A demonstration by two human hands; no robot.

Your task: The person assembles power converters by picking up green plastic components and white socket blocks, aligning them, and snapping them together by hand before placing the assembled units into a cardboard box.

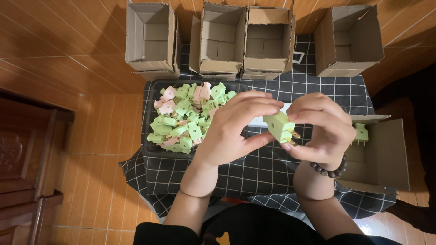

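A small table draped in a dark checked cloth [272, 172] is standing on a wooden floor, seen from above. Near the table's left edge, a black tray [152, 152] is holding a heap of small green and pink plug adapters [184, 118]. The person's left hand [236, 127] is hovering over the tray's right side, its fingers curling together and its thumb and fingertips pinching the left side of a single green plug adapter [279, 127]. This adapter is being held in the air above the middle of the table, with its metal prongs pointing to the right. The right hand [322, 129], wearing a dark beaded bracelet [329, 170] at the wrist, is gripping the adapter's right side, fingers curling over its top and thumb pressing underneath. At the table's right edge, an open cardboard box [386, 154] is lying on its side with one green adapter [361, 134] sitting at its mouth. Along the far edge, four more open cardboard boxes [247, 38] are standing in a row.
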